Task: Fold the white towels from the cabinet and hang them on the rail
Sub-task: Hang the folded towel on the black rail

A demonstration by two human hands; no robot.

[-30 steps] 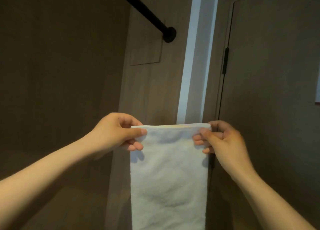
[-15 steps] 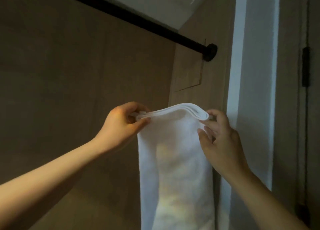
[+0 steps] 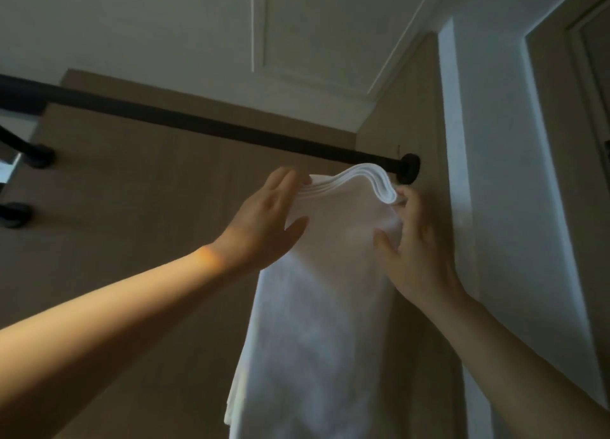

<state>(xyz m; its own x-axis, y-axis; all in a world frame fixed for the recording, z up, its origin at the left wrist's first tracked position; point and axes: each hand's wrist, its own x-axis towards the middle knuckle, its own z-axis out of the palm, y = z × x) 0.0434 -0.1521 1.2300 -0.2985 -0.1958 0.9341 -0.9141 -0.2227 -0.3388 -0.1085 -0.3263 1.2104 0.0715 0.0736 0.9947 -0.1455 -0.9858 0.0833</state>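
Brown panel wall (image 3: 148, 207) under a white ceiling (image 3: 198, 26), white door frame (image 3: 495, 174) at right. One black rail (image 3: 198, 125) runs across from the left and ends in one round wall flange (image 3: 410, 171). Two more round black mounts (image 3: 39, 156) on the wall at far left.

One white towel (image 3: 323, 290), folded into several layers, edges stacked at the top fold. It is held up with its top fold right at the rail's right end, next to the flange, and the rest hangs straight down out of view. Cannot tell if the fold touches the rail; it is not draped over it.

Two hands, both raised, one on each side of the top fold. Left hand (image 3: 264, 227) at the upper left edge: fingers stretched out straight with the tips at the fold, thumb spread against the front face, so it props the towel rather than clamps it. Right hand (image 3: 416, 250) at the upper right corner: fingers curled round the end of the fold, thumb on the front, gripping the towel. Towel body hangs between the two forearms.
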